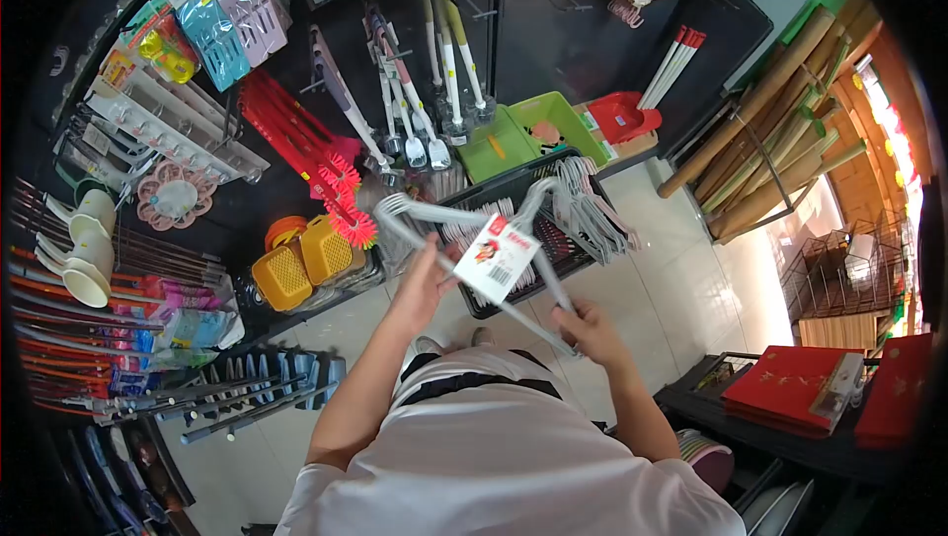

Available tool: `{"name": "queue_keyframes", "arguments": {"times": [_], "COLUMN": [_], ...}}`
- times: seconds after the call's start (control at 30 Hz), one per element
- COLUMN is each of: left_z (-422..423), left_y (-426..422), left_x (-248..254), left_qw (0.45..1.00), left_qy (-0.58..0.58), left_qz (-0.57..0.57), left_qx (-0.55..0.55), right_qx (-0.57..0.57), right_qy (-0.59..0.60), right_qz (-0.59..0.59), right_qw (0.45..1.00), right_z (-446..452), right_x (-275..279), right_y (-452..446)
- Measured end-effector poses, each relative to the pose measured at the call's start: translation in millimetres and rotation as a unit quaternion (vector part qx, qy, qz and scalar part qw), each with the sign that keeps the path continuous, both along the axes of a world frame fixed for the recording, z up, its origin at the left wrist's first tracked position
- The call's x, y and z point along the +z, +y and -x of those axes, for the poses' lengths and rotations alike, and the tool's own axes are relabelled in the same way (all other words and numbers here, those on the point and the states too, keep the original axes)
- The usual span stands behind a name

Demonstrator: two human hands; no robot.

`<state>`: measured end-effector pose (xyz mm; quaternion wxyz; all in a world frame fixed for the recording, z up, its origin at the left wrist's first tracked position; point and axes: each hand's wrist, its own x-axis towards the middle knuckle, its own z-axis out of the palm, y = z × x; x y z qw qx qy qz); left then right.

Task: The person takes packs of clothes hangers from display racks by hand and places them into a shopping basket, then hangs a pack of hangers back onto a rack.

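A bundle of pale grey clothes hangers (pixel 541 264) hangs in front of my body, with a white and red price tag (pixel 499 257) on it. My left hand (pixel 425 284) is closed around the hangers' left part. On the lower right corner, my right hand (pixel 592 331) grips the same bundle. Just beyond them stands a black crate (pixel 568 284) on the floor with more hangers (pixel 592 205) inside, partly hidden by the bundle I hold.
Toilet brushes (pixel 405 91) and red brushes (pixel 296 121) hang on the black rack ahead. A green bin (pixel 509 146) and yellow baskets (pixel 286 279) sit below. Rolled mats (pixel 780 131) lean at the right. Red packets (pixel 790 388) lie on a black shelf at lower right.
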<state>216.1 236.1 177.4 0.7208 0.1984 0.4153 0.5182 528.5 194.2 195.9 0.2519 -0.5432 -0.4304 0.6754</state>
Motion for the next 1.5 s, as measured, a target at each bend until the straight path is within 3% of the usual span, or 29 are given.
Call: {"name": "queue_keyframes", "arguments": {"times": [0.13, 0.2, 0.27, 0.3, 0.43, 0.5, 0.6, 0.8, 1.03, 1.13, 1.23, 1.33, 1.4, 1.5], "left_z": [-9, -7, 2, 7, 24, 30, 34, 42, 47, 47, 49, 50, 49, 45], "left_y": [-25, -38, -51, -56, -77, -87, -104, -121, -132, -131, -131, -129, -126, -121], "left_x": [-15, -27, -47, -50, -62, -67, -78, -75, -77, -75, -80, -85, -86, -83], "left_qw": [0.989, 0.982, 0.970, 0.971, 0.968, 0.970, 0.978, 0.977, 0.967, 0.965, 0.969, 0.969, 0.970, 0.969], "left_qy": [0.086, 0.104, 0.127, 0.127, 0.157, 0.153, 0.117, 0.131, 0.165, 0.172, 0.166, 0.167, 0.162, 0.161], "left_qz": [0.042, 0.064, 0.090, 0.091, 0.127, 0.138, 0.144, 0.158, 0.190, 0.192, 0.178, 0.175, 0.175, 0.179], "left_qx": [-0.111, -0.145, -0.187, -0.184, -0.152, -0.129, -0.090, -0.058, -0.041, -0.038, -0.045, -0.053, -0.053, -0.059], "right_qx": [-0.055, -0.060, -0.042, -0.022, -0.025, 0.003, -0.008, -0.007, -0.057, -0.084, -0.077, -0.032, -0.010, 0.011], "right_qy": [-0.073, -0.223, -0.296, -0.365, -0.397, -0.468, -0.462, -0.471, -0.432, -0.417, -0.443, -0.491, -0.534, -0.571], "right_qz": [-0.074, -0.200, -0.220, -0.239, -0.271, -0.273, -0.277, -0.177, -0.195, -0.227, -0.179, -0.244, -0.332, -0.301], "right_qw": [0.993, 0.952, 0.929, 0.900, 0.876, 0.841, 0.843, 0.864, 0.879, 0.876, 0.875, 0.836, 0.778, 0.764], "right_z": [-25, -46, -57, -60, -58, -54, -50, -34, -41, -43, -34, -33, -26, -26], "right_x": [28, 9, -1, -6, -56, -84, -140, -173, -249, -258, -221, -198, -175, -168], "right_y": [17, 30, 42, 47, 70, 84, 108, 140, 155, 152, 145, 130, 117, 106]}}
